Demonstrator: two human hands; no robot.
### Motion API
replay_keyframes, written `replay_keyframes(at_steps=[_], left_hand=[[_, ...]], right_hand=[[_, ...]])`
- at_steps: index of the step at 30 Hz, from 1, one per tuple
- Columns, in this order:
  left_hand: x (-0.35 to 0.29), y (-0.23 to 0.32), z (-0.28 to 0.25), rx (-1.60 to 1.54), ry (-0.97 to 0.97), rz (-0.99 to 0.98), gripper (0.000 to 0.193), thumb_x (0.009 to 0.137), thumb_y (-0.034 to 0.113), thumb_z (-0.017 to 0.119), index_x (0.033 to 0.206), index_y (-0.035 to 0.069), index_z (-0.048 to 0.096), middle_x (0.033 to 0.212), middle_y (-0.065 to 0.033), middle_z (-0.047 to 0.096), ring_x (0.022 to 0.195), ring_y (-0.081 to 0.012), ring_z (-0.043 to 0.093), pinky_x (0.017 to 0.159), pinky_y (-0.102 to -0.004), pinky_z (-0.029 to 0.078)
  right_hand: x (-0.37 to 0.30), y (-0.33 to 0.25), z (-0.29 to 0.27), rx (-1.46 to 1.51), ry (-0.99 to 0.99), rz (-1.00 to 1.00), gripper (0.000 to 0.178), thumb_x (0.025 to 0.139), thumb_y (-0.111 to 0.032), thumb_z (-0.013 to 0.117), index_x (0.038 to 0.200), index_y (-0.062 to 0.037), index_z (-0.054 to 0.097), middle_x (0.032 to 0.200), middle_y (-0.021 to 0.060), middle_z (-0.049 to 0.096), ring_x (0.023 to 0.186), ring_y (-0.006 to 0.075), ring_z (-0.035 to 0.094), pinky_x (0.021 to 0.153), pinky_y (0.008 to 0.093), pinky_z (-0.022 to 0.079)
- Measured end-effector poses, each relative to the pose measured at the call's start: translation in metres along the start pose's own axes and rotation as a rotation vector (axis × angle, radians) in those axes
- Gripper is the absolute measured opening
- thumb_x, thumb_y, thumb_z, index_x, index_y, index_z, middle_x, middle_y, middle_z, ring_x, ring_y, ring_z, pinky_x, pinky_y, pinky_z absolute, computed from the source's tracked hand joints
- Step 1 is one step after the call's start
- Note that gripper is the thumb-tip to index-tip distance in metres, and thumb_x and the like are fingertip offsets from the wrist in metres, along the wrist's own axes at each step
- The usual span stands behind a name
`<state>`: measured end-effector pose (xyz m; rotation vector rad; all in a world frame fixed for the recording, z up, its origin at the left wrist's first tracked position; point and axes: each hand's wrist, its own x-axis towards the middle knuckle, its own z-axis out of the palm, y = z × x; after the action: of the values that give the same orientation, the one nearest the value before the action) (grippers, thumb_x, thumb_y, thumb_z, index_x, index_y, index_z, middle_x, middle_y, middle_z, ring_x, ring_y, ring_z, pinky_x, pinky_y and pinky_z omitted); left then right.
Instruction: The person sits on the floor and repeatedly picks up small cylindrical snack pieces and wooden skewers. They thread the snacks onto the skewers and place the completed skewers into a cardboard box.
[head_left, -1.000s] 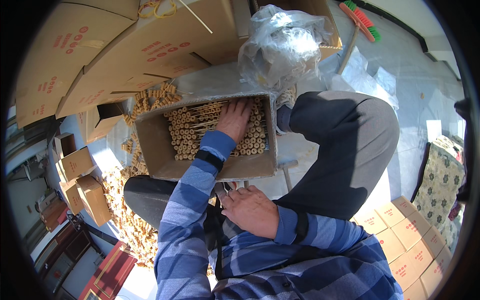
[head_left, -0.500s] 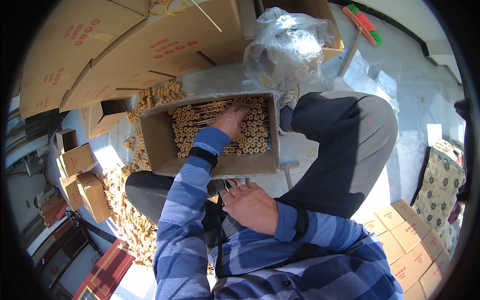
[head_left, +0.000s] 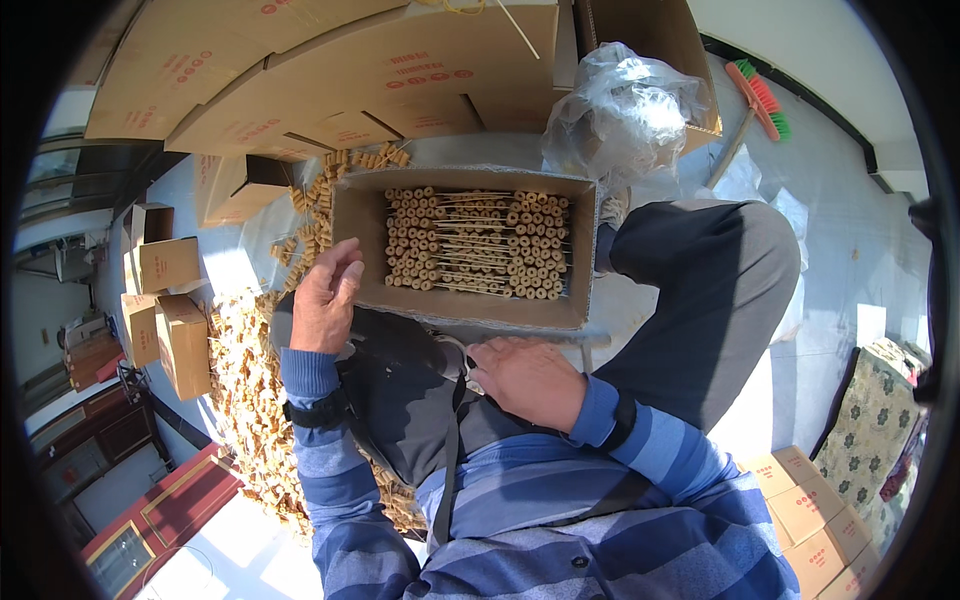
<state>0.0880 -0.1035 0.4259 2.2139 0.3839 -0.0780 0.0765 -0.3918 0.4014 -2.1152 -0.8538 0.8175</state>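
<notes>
An open cardboard box [head_left: 462, 312] stands before me between my legs. Inside lie stacked bundles of thin wooden sticks [head_left: 474, 240], with round tan ring-shaped pieces [head_left: 540, 245] on their ends in two blocks. My left hand [head_left: 326, 300] is raised just outside the box's near left corner, its fingers loosely bent and no object visible in it. My right hand [head_left: 532, 378] rests low over my lap in front of the box, fingers extended near a black strap [head_left: 455, 440]. Its palm is hidden.
Loose sticks and tan pieces [head_left: 243, 400] are heaped at my left. Large cardboard cartons [head_left: 400, 85] line the far side. Clear plastic [head_left: 625, 115] spills over an open carton at the far right, near a broom [head_left: 758, 98]. Several small cartons [head_left: 810, 505] are stacked at near right.
My left hand has come out of the box, off the sticks, and moved left past its near corner. My right hand stays over my lap. The whole view has shifted slightly.
</notes>
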Motion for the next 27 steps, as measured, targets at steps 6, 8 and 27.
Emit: replay_keyframes(at_steps=[6,8,27], left_hand=[[-0.087,-0.022,-0.036,0.247,0.224,0.094,0.027,0.098,0.006,0.062,0.125,0.002,0.063,0.119,-0.0119,0.065,0.108,-0.0230,0.064,0.098,-0.0323,0.050],[-0.106,-0.035,-0.038,0.401,0.351,0.168,0.026,0.098,0.005,0.062,0.124,0.002,0.064,0.122,-0.0141,0.062,0.112,-0.0272,0.062,0.100,-0.0341,0.049],[-0.147,-0.094,-0.031,0.225,0.575,0.076,0.031,0.088,-0.001,0.052,0.114,0.001,0.068,0.132,-0.0162,0.056,0.128,-0.0328,0.049,0.111,-0.0428,0.037]], right_hand=[[0.049,0.042,-0.026,-0.171,0.405,0.099,0.031,0.096,-0.015,0.054,0.124,-0.0005,0.060,0.109,0.0206,0.067,0.100,0.0388,0.065,0.084,0.0473,0.054],[0.072,0.064,-0.030,-0.377,0.428,0.141,0.028,0.091,-0.012,0.058,0.117,-0.0015,0.061,0.103,0.0188,0.067,0.096,0.0364,0.068,0.080,0.0448,0.055],[0.187,0.168,-0.014,-0.727,-0.123,0.307,0.021,0.095,-0.028,0.062,0.111,-0.0151,0.068,0.105,0.0109,0.072,0.101,0.0306,0.070,0.079,0.0478,0.057]])
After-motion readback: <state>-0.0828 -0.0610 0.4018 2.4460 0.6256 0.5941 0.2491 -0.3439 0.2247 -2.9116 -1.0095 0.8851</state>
